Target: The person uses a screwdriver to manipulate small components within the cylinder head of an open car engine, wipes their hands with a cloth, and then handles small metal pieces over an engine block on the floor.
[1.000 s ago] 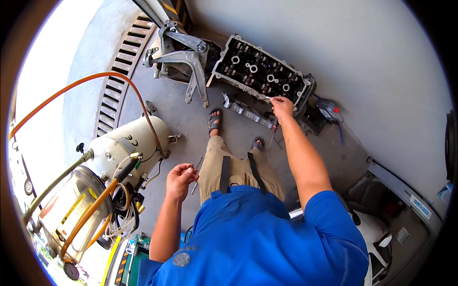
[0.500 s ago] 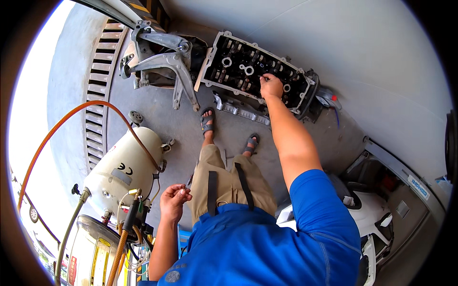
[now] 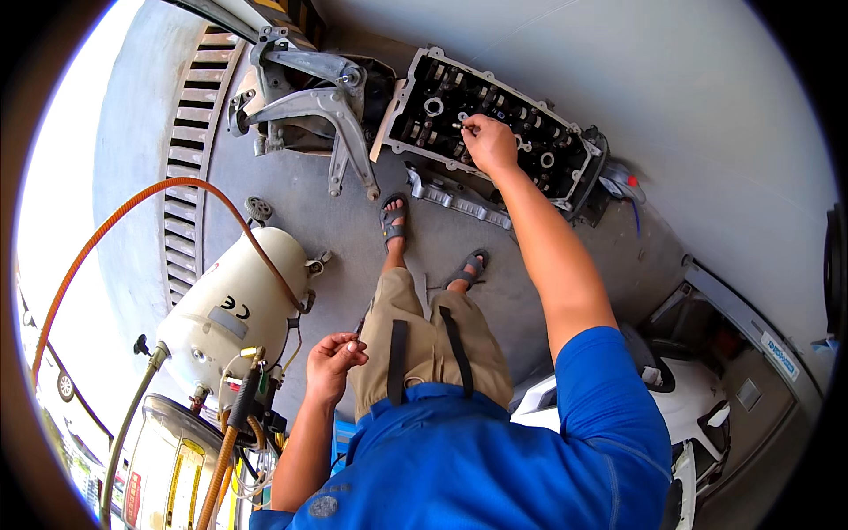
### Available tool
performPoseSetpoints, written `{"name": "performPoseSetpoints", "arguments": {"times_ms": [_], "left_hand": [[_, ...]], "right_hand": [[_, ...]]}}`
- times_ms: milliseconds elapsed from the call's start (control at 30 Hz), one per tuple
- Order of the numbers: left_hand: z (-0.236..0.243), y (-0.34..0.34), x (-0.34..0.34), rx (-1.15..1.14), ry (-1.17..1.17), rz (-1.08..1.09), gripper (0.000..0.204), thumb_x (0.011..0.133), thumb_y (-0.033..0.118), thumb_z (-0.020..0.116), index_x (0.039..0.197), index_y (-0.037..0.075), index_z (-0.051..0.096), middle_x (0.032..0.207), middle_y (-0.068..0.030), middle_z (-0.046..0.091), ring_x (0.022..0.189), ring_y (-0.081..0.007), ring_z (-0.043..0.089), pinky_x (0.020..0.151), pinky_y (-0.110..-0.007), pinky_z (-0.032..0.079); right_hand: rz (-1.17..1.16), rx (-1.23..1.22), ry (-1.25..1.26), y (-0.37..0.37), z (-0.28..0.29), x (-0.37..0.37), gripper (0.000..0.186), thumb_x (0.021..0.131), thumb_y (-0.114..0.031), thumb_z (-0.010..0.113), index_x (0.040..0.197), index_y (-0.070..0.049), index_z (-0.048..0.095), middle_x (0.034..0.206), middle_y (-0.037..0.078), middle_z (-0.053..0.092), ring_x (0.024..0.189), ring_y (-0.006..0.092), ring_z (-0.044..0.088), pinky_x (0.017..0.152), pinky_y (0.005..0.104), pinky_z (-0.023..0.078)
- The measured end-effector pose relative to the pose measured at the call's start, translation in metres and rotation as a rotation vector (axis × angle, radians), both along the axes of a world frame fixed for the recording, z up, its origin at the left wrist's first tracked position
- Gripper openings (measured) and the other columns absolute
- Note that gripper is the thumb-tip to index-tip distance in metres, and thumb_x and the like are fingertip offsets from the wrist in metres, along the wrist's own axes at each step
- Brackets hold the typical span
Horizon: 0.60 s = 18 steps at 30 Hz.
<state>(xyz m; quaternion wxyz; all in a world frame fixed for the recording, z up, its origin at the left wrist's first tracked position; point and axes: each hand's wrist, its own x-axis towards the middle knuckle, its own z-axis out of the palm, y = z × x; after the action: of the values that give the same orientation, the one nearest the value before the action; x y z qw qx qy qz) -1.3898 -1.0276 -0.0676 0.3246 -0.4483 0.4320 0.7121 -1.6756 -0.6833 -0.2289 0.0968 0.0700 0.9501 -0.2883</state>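
A cylinder head with its cover off (image 3: 408, 104) sits lengthwise near the wall, its camshafts and round plug-hole rims showing in the dark interior. Over its middle, my right hand (image 3: 491, 144) has thumb and fingertips pinched on a small metallic pin-like piece (image 3: 458, 125). I cannot tell whether that piece touches the engine. Held back at hip height, my left hand (image 3: 336, 364) is closed in a pinch beside the trousers; whatever lies between its fingertips is too small to make out. A thin dark object (image 3: 364, 318) shows just beyond that hand.
Grey metal suspension arms (image 3: 331, 106) lie left of the engine. A ribbed metal part (image 3: 459, 200) rests on the floor before it. A cream tank (image 3: 231, 296) with an orange hose (image 3: 132, 205) stands at left. A floor grate (image 3: 190, 159) runs behind. White car panels (image 3: 689, 393) lie right.
My right hand has shifted left along the engine and lifted a little, and the small piece at its fingertips now shows. The left hand stays pinched near the hip.
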Motion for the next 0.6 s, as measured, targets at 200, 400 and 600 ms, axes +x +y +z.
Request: {"name": "performPoseSetpoints", "arguments": {"times_ms": [200,400,600], "left_hand": [[-0.003,-0.004,0.015,-0.031,-0.030,0.054,0.022,0.088,0.011,0.068,0.105,-0.001,0.062,0.089,-0.0137,0.068,0.070,-0.0181,0.066,0.069,-0.030,0.054],[-0.010,-0.011,0.030,-0.067,-0.049,0.121,0.021,0.089,0.013,0.066,0.105,0.000,0.062,0.089,-0.0130,0.068,0.071,-0.0164,0.065,0.067,-0.027,0.052],[-0.015,-0.013,0.029,-0.066,-0.067,0.130,0.020,0.091,0.014,0.065,0.105,0.000,0.061,0.089,-0.0123,0.068,0.071,-0.0159,0.065,0.067,-0.027,0.052]], "right_hand": [[0.113,0.187,-0.203,-0.023,-0.011,-0.038,0.019,0.083,-0.024,0.067,0.097,-0.011,0.069,0.092,0.010,0.071,0.087,0.0304,0.067,0.076,0.0406,0.052],[0.136,-0.166,-0.472,-0.010,-0.008,-0.053,0.026,0.082,-0.026,0.070,0.094,-0.003,0.065,0.089,0.012,0.069,0.081,0.0247,0.066,0.074,0.0353,0.051],[0.454,-0.239,-0.758,-0.013,-0.007,-0.055,0.018,0.085,-0.017,0.067,0.093,-0.003,0.062,0.079,0.004,0.064,0.066,0.0122,0.060,0.061,0.0292,0.048]]}}
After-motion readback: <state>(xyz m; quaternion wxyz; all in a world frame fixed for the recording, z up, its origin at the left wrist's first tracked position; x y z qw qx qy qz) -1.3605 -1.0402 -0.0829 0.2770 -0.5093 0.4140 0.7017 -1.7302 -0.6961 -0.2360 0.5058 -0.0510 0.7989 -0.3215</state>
